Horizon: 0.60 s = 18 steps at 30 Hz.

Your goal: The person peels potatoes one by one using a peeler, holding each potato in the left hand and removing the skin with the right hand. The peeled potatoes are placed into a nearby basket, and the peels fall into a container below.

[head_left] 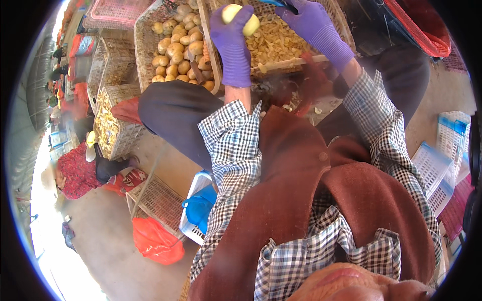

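Note:
My left hand (pixel 234 41), in a purple knit-cuffed glove, grips a pale peeled potato (pixel 246 23) above a crate of peelings. To its right, my right hand (pixel 314 28) wears the same kind of glove and is closed around a blue-and-dark tool (pixel 276 2), partly cut off by the top edge of the view; its kind cannot be told. Yellowish peelings (pixel 276 43) fill the crate below both hands. On the left, a plastic crate (pixel 142 56) holds many unpeeled potatoes (pixel 175 49), with a brown-handled knife (pixel 196 71) lying on them.
My knees flank the crates. At left, another crate (pixel 126 131) holds peelings beside a person in a red patterned top (pixel 79 173). A red bag (pixel 156 240), a white basket with blue cloth (pixel 199 207) and an empty-looking crate (pixel 162 199) stand on the floor. White baskets (pixel 433 165) are at right.

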Each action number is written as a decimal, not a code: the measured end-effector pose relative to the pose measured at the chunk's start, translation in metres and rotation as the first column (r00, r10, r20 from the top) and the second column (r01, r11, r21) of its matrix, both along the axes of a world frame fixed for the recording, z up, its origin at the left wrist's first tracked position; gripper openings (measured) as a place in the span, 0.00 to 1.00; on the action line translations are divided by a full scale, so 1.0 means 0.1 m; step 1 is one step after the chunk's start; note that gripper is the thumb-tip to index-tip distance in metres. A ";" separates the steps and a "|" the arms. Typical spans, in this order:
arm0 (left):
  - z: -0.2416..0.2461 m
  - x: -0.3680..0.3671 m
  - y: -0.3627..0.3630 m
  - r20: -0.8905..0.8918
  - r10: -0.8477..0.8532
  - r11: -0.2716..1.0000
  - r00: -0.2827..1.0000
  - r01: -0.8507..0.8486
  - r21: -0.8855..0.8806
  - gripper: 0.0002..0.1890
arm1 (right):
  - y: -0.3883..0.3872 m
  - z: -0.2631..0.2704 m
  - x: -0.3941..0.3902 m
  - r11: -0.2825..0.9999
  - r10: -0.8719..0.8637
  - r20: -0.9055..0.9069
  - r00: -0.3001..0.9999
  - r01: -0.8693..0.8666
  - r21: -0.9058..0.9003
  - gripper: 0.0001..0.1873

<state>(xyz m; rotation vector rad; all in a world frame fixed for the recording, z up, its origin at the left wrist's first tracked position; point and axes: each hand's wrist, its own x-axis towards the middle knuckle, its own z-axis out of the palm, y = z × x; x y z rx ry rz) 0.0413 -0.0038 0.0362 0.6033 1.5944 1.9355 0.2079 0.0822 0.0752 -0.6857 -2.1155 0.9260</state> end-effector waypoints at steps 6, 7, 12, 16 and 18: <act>-0.06 0.15 0.00 0.125 -0.004 0.992 0.992 -0.012 0.126 0.24 | -0.14 -0.32 -0.12 0.637 0.021 -0.097 0.995 -0.087 -0.766 0.26; -0.08 0.14 0.00 0.156 0.006 0.990 0.988 -0.028 0.136 0.23 | -0.16 -0.32 -0.14 0.607 0.041 -0.088 0.995 -0.095 -0.789 0.26; -0.08 0.03 0.02 0.293 -0.039 0.990 0.955 -0.002 0.139 0.21 | -0.18 -0.38 -0.18 0.535 0.052 -0.114 0.992 -0.124 -0.836 0.27; -0.05 0.04 0.02 0.339 -0.039 0.982 0.940 -0.026 0.185 0.19 | -0.14 -0.46 -0.22 0.535 0.043 -0.117 0.992 -0.122 -0.836 0.27; -0.08 0.04 0.02 0.250 -0.041 0.985 0.967 -0.003 0.174 0.19 | -0.20 -0.42 -0.23 0.547 0.035 -0.121 0.992 -0.120 -0.829 0.27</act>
